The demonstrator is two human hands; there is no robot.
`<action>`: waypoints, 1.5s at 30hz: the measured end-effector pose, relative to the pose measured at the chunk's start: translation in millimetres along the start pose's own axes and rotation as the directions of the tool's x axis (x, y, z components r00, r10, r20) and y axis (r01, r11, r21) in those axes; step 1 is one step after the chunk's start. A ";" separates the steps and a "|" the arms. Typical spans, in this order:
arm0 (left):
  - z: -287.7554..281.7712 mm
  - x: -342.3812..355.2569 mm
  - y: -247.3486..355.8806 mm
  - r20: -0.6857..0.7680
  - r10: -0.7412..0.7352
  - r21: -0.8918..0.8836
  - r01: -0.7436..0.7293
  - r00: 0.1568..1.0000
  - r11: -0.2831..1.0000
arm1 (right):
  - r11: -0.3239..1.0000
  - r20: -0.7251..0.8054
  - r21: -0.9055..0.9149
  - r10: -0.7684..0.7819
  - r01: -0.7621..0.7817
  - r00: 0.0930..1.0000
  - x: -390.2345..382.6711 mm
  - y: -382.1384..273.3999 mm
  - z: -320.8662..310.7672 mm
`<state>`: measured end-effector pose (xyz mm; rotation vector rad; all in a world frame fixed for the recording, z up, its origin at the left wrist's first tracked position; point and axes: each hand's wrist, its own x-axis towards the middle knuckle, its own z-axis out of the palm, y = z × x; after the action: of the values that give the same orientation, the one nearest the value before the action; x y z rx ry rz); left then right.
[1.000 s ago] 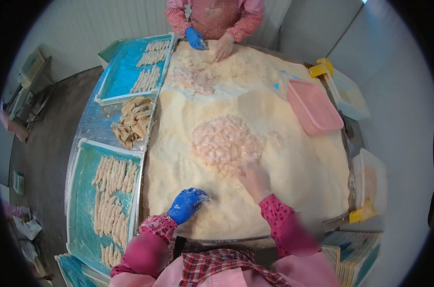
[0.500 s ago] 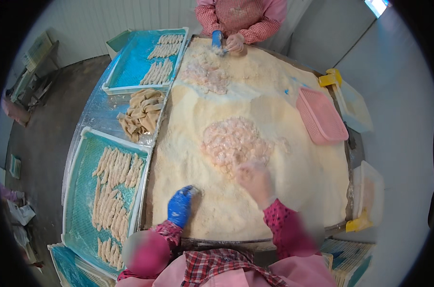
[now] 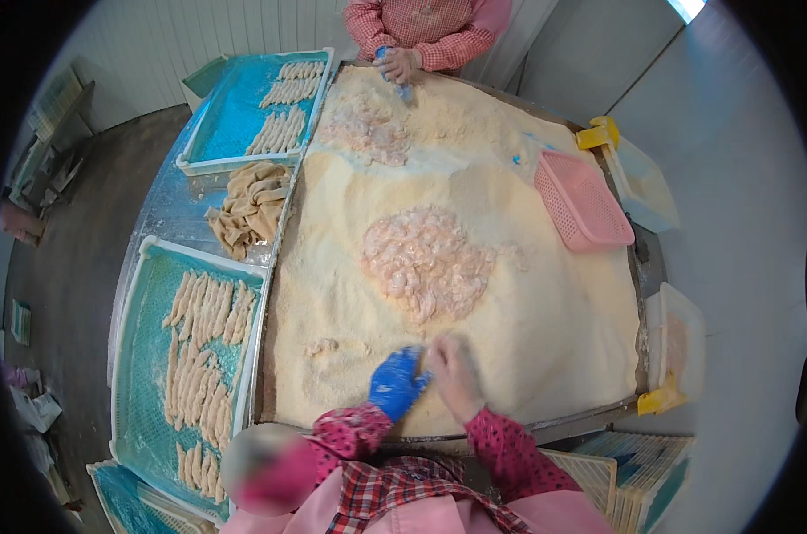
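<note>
On the bed of pale crumbs [image 3: 563, 329], my blue-gloved left hand [image 3: 396, 384] and my right hand [image 3: 452, 374] nearly meet at the near side. The left has curled fingers; whatever they hold is hidden. The right is smeared by motion, its fingertips low at the crumbs. Just beyond them lies a heap of raw pale-pink pieces [image 3: 425, 262]. Small crumb-covered bits [image 3: 323, 347] lie left of my hands. A green tray [image 3: 136, 365] on the left holds rows of coated strips [image 3: 198, 374].
A co-worker [image 3: 425, 27] works at a second pile [image 3: 368, 133]. Around the bed are a blue tray [image 3: 216, 116] of strips, tan cloth [image 3: 252, 205], a pink basket [image 3: 581, 200], clear bins [image 3: 684, 329] with yellow tools [image 3: 661, 400], and stacked trays [image 3: 639, 472].
My right hand has drawn back from the pink heap toward me, and my left hand has moved right to meet it. The co-worker's hands have come together.
</note>
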<state>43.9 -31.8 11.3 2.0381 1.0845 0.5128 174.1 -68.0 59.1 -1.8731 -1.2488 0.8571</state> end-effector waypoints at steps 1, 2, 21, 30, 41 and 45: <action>12.7 5.7 7.8 0.113 0.052 0.066 -0.060 0.992 0.996 | 0.972 -0.164 -0.235 -0.049 0.009 0.985 17.6 22.1 -0.2; 19.4 5.3 8.6 0.076 0.118 0.106 -0.125 0.990 0.986 | 0.883 -0.101 -0.426 -0.262 0.196 0.960 38.9 28.1 -4.7; 4.0 -1.5 -50.6 0.004 -0.026 -0.262 0.026 1.000 0.965 | 0.807 0.168 -0.417 -0.383 0.418 0.908 -8.3 44.4 -24.3; -21.5 -52.9 -56.3 0.409 -0.224 -0.857 0.288 0.885 -0.428 | 0.784 0.380 -0.181 -0.501 0.594 0.777 -12.8 19.2 6.8; -137.3 -85.3 -131.8 0.036 -0.188 -0.377 -0.161 0.981 -0.912 | 0.933 0.456 -0.044 -0.298 0.356 0.839 -14.0 -4.0 70.8; -266.8 -116.9 -177.0 -0.560 -0.643 -0.828 -0.324 0.522 0.458 | 0.949 0.396 -0.046 -0.269 0.312 0.878 -13.1 -2.2 70.5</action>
<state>-285.6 49.4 43.2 0.5569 1.1368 1.6845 110.6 -65.8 25.8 -1.5798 -1.8007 1.0386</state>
